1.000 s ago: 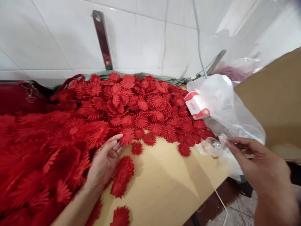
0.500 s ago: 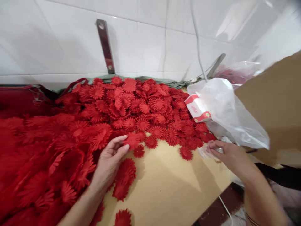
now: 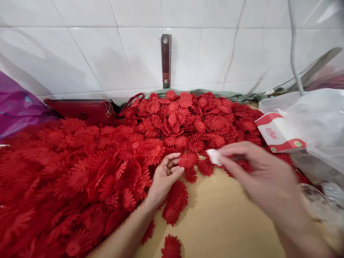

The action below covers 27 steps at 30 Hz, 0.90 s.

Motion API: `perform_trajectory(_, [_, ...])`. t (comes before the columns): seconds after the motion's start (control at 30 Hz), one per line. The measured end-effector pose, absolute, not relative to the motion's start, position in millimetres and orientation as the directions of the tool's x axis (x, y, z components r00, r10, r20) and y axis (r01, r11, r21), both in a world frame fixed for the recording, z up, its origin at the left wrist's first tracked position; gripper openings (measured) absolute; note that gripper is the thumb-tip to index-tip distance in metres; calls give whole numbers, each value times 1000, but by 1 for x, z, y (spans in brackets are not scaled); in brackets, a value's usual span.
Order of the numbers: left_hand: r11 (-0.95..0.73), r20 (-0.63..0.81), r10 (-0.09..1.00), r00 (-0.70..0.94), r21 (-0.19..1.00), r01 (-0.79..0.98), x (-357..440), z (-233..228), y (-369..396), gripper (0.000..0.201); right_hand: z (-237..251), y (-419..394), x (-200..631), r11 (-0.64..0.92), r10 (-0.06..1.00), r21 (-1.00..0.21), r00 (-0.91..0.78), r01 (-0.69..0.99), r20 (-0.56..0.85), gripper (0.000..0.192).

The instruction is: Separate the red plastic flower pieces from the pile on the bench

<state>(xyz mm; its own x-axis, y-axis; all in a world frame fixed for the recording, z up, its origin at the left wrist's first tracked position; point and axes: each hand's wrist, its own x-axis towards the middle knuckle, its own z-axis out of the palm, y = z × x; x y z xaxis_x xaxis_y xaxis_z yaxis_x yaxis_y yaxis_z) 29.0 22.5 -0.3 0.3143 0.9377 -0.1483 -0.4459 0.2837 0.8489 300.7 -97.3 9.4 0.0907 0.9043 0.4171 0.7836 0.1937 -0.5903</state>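
My left hand [image 3: 168, 175] pinches the edge of a red flower cut-out [image 3: 188, 160] with thin petals, held just above the table. Blurred by motion, my right hand [image 3: 258, 172] holds a small white piece [image 3: 214, 156] between thumb and fingers, to the right of that flower; its exact kind is unclear. Below my left hand lies an overlapping stack of red flowers [image 3: 175, 202]. Another red flower [image 3: 171, 247] lies near the lower edge of the view. Single flowers also lie on the table between my two hands.
A large heap of red flowers [image 3: 80, 172] covers the left and back of the wooden table [image 3: 220, 218]. A red purse [image 3: 80, 109] lies against the tiled wall. At right are a white-and-red box [image 3: 279, 132], a white plastic bag [image 3: 319, 125] and clear plastic [image 3: 317, 200].
My right hand has come from the clear plastic at the right toward the left hand, now with a white piece in its fingers. The view has turned left; my left hand still holds the flower.
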Motion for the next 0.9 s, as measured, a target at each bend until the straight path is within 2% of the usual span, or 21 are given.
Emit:
perform_trajectory(0.07, [291,-128,927,352,838,-461,29,0,22,48,63,-22,229,271,936,-605,-58,749,348,7])
perform_trajectory(0.13, [294,-117,923,366,829,-476,29,-1,23,48,82,7,193,357,925,-565,-201,744,321,13])
perform_trajectory(0.27, [290,-136,934,332,831,-475,29,-5,24,47,65,-3,200,286,929,-645,-40,709,368,10])
perform_trajectory(0.43, [303,-167,938,303,818,-488,30,-5,24,49,58,-7,212,289,953,-697,-126,656,277,16])
perform_trajectory(0.6, [355,-237,932,275,759,-546,31,-2,25,54,70,-11,214,231,937,-720,49,654,345,13])
perform_trajectory(0.67, [366,-261,930,259,734,-573,32,-1,26,55,72,-16,224,191,951,-700,47,688,305,16])
perform_trajectory(0.73, [375,-275,927,255,710,-596,32,-1,27,56,71,-22,238,143,979,-644,-14,751,202,19])
perform_trajectory(0.83, [371,-274,929,249,703,-608,32,-2,27,55,64,-31,261,135,983,-515,-179,846,-36,16])
perform_trajectory(0.9, [363,-265,932,248,711,-602,32,-3,27,52,58,-37,271,173,969,-421,-231,890,-91,15])
